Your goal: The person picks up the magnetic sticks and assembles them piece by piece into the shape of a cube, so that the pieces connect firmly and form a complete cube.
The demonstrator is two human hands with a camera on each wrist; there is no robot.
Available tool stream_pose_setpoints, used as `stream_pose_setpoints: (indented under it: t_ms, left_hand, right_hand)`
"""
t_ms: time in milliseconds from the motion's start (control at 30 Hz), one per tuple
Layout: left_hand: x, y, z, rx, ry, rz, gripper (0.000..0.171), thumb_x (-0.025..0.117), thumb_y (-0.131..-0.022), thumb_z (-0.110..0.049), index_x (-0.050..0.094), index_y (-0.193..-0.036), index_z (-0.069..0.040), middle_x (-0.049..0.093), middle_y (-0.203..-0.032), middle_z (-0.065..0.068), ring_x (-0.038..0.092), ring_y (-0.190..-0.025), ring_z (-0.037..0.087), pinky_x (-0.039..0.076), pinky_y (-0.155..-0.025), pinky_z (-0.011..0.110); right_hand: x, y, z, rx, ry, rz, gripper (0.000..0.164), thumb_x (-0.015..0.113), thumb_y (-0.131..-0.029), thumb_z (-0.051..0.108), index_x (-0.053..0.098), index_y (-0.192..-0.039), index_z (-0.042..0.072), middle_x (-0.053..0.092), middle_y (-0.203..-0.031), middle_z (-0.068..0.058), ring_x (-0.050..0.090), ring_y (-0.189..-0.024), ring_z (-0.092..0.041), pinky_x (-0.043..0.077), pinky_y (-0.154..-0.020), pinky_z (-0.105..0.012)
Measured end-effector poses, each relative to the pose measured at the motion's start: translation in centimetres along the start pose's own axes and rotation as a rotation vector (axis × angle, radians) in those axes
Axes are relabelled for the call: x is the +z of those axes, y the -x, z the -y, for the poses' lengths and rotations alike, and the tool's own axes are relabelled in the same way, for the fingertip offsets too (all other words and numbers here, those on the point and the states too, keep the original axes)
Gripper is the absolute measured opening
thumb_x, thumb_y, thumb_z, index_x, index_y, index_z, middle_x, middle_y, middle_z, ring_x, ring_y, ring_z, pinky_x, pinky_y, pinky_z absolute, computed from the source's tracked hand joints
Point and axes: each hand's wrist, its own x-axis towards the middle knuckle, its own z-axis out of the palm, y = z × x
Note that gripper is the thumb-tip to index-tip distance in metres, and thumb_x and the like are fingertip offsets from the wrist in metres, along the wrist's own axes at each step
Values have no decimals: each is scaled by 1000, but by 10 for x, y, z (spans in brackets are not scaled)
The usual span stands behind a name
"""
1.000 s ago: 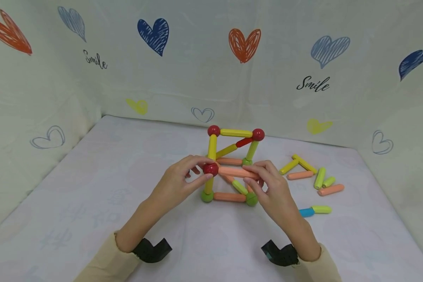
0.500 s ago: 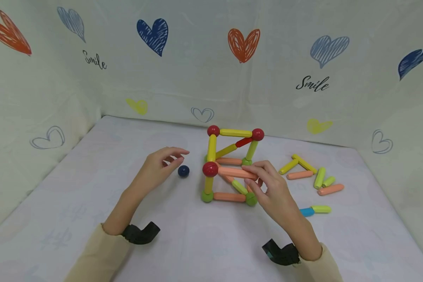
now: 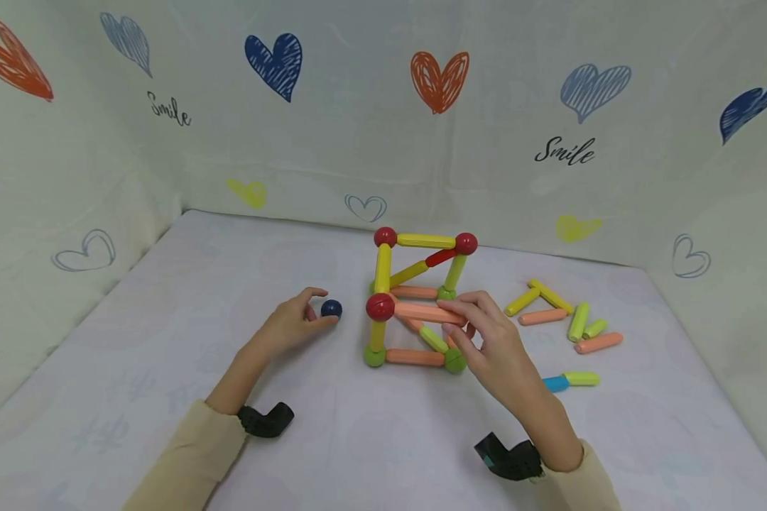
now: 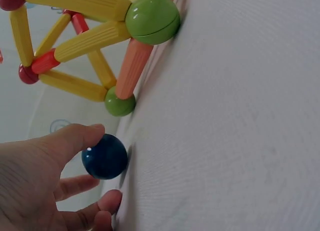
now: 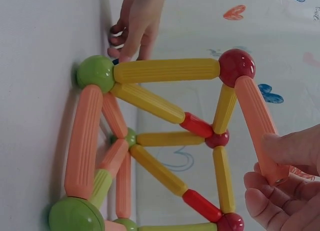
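Note:
My left hand (image 3: 292, 323) is beside a dark blue ball (image 4: 105, 157) on the table, thumb by it and the other fingers spread apart around its far side. Whether the thumb touches the ball I cannot tell. Between thumb and fingers, my right hand (image 3: 488, 339) pinches the free end of an orange stick (image 5: 259, 123). That stick's other end meets a red ball (image 3: 380, 307) at the front upper corner of a frame of sticks and balls. Green balls (image 5: 95, 74) form the lower corners, and yellow sticks (image 3: 426, 241) make up the back top edge and the left uprights.
Loose yellow, orange and light green sticks (image 3: 578, 322) lie right of the frame on the white table (image 3: 281, 447). Closer to my right forearm is a blue stick (image 3: 555, 384) end to end with a light green one (image 3: 581, 379). A heart-printed sheet (image 3: 358, 135) hangs behind.
My left hand has let go of the frame's front red ball, moved left and lowered to the blue ball. The right hand keeps its pinch on the orange stick, nearly still.

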Motion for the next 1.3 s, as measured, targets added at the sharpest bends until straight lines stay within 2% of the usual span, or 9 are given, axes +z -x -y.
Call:
stream_pose_setpoints:
  t_ms: [200,400,700,767,833,1000,1067,1167,1300]
  left_hand:
    - [6,-1,0,40,-53,-40,46,65,-86,-30,49,-126,-12,47,-70,3,43,-60,16,33,-55,27]
    - [5,1,-2,27,-62,-35,37,64,-87,-30,53,-117,-13,47,-70,3,42,-61,16,32,-55,26]
    - [5,6,-16,43,-73,61,34,69,-83,-25,58,-111,-10,52,-72,4,46,-64,16,36,-56,26]
    - [4,8,-19,54,-75,113,34,71,-82,-25,58,-110,-11,53,-73,3,47,-65,15,38,-57,26]
    - [3,10,-23,80,-65,199,33,72,-81,-25,59,-109,-13,54,-73,2,48,-66,15,39,-59,25]
    - [0,21,-36,212,28,539,32,72,-81,-23,59,-109,-16,56,-75,-1,51,-70,13,42,-63,26]
    - [2,25,-43,244,63,647,32,72,-81,-23,60,-110,-17,56,-76,-2,52,-71,13,43,-64,25]
    - [11,30,-52,281,92,710,32,71,-82,-23,61,-112,-17,55,-77,-3,51,-72,12,43,-64,23]
    - [28,32,-60,312,100,686,31,70,-83,-22,61,-111,-18,55,-77,-4,51,-71,9,44,-64,21]
  right_hand:
    - [0,0,-1,-6,14,2,35,70,-80,4,64,-114,6,55,-101,-3,46,-76,-6,44,-58,-15]
    - [0,-1,-1,-10,5,-3,36,70,-79,1,64,-114,6,56,-101,-3,46,-76,-7,43,-58,-15]
    - [-1,0,-2,-1,0,0,36,70,-79,1,64,-114,6,56,-101,-3,46,-76,-7,43,-58,-15]
    - [-1,0,-2,3,2,3,36,70,-79,2,64,-114,6,56,-102,-3,46,-76,-7,43,-58,-15]
    - [-1,0,-1,10,5,11,35,70,-79,2,64,-114,6,56,-102,-3,47,-76,-7,44,-59,-15]
    - [-1,1,1,20,7,22,35,70,-80,2,64,-114,6,56,-103,-3,47,-77,-8,44,-59,-15]
    - [-1,1,1,15,9,18,36,70,-80,1,64,-114,6,56,-102,-3,46,-77,-8,44,-59,-15]
    - [-1,0,1,7,18,16,36,70,-80,2,64,-115,6,56,-102,-3,46,-77,-8,44,-59,-15]
    - [-1,0,2,21,30,31,35,70,-81,5,63,-115,7,55,-104,-3,46,-78,-6,46,-60,-15]
